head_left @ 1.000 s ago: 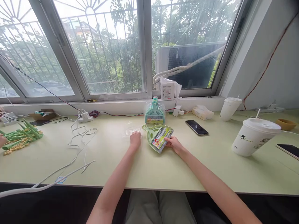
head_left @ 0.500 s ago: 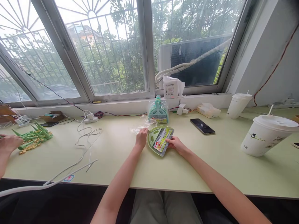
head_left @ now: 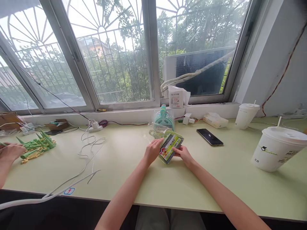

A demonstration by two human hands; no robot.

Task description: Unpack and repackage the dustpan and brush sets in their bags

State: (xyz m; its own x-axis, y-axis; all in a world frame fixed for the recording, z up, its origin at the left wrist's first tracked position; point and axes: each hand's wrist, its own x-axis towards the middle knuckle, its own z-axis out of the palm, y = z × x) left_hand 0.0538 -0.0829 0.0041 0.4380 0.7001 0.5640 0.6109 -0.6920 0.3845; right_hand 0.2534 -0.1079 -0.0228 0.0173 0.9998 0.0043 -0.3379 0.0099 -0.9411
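A green dustpan and brush set point(head_left: 170, 147) with a bright printed label is tilted above the table between my hands. My left hand point(head_left: 153, 151) closes over its left side, partly covering the dustpan. With thumb on the label and fingers behind, my right hand point(head_left: 184, 155) pinches the lower right edge by the grey bristles. Clear plastic wrap point(head_left: 152, 127) shows around the handle end. Just behind stands a stack of teal dustpan and brush sets point(head_left: 164, 120), also in clear plastic.
A phone point(head_left: 209, 137), tissue pack point(head_left: 215, 120) and two lidded white cups point(head_left: 279, 148) point(head_left: 246, 115) are on the right. White cables point(head_left: 92, 147) trail across the left. Another person's hand point(head_left: 11, 151) touches green and yellow pieces point(head_left: 39, 145) at far left. Windows line the back.
My left hand has moved from the handle end right onto the dustpan's side. The set has shifted slightly right, and the camera view has tilted up a little.
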